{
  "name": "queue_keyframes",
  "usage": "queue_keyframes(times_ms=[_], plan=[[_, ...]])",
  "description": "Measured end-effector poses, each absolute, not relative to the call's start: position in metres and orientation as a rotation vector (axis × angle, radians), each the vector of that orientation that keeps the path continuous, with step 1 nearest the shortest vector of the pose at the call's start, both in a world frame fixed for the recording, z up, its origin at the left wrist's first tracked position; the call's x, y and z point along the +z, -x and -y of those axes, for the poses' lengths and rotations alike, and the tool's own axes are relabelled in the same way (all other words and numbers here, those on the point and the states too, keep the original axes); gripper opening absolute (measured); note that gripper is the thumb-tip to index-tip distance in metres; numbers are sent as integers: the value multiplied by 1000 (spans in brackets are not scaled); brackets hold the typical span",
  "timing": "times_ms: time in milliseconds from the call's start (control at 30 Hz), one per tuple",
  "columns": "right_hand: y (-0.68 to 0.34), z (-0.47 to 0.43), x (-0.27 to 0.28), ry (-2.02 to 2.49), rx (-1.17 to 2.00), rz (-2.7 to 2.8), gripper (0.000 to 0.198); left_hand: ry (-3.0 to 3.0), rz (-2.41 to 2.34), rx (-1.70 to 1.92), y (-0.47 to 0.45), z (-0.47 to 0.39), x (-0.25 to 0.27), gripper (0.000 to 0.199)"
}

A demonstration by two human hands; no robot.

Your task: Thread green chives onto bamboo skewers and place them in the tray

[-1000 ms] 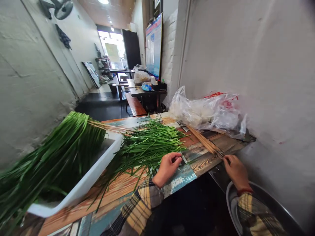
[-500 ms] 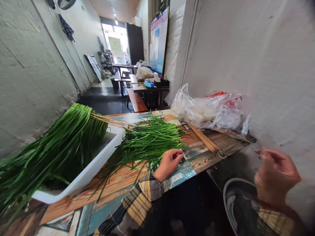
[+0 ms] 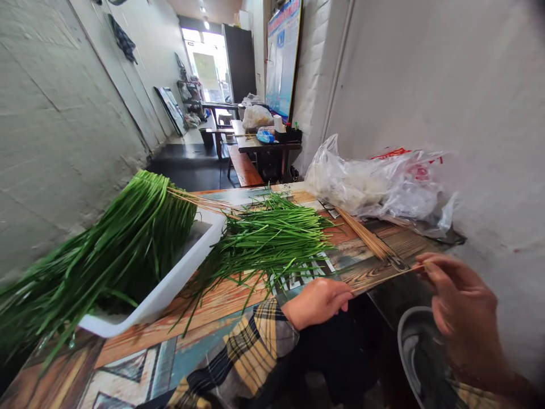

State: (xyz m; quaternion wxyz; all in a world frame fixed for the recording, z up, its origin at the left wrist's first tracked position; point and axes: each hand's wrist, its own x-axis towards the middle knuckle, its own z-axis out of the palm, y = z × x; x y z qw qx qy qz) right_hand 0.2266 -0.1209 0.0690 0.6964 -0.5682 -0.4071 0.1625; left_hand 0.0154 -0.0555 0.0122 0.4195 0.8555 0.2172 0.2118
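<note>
My right hand (image 3: 464, 307) pinches a thin bamboo skewer (image 3: 389, 277) near its right end. The skewer slants down and left over the table edge to the fingertips of my left hand (image 3: 320, 301). The left fingers are closed and pressed together; anything inside them is hidden. Just beyond my left hand lies a loose pile of green chives (image 3: 276, 236), cut ends to the right. A bundle of bare skewers (image 3: 366, 236) rests on the table right of the pile. At left, a white tray (image 3: 170, 295) bears a thick mass of chives threaded on skewers (image 3: 128, 238).
A plastic bag (image 3: 374, 184) sits at the table's far right, against the wall. Below my right hand stands a grey bucket (image 3: 404, 341). The wood-patterned table (image 3: 238, 295) ends just in front of me. Farther off are another table (image 3: 272, 143) and a bench (image 3: 243, 165).
My right hand has moved left toward the table, and the skewer in it now shows clearly. My left hand has shifted right and nearer, away from the chive pile. The view has turned slightly.
</note>
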Motion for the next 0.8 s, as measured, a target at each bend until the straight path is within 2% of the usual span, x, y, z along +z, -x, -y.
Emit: queue_keyframes(times_ms=[133,367,500,567,633,800], plan=[[-212,107,51,1194,586,795,21,-1982,-500,473,-18,61,12,42],[-188,74,46,1094,664,879,16,-1839,-470,498,-19,57,5,32],[-173,54,22,1152,900,900,17,-1901,-768,777,-12,36,0,26],[-164,48,0,1228,986,969,27,-1988,-996,980,-4,22,-2,24],[-157,45,-21,1276,959,1048,33,-2115,-1217,1067,5,8,-3,24],[-154,42,-46,1317,758,1257,29,-2432,-1510,1025,12,-16,-2,21]])
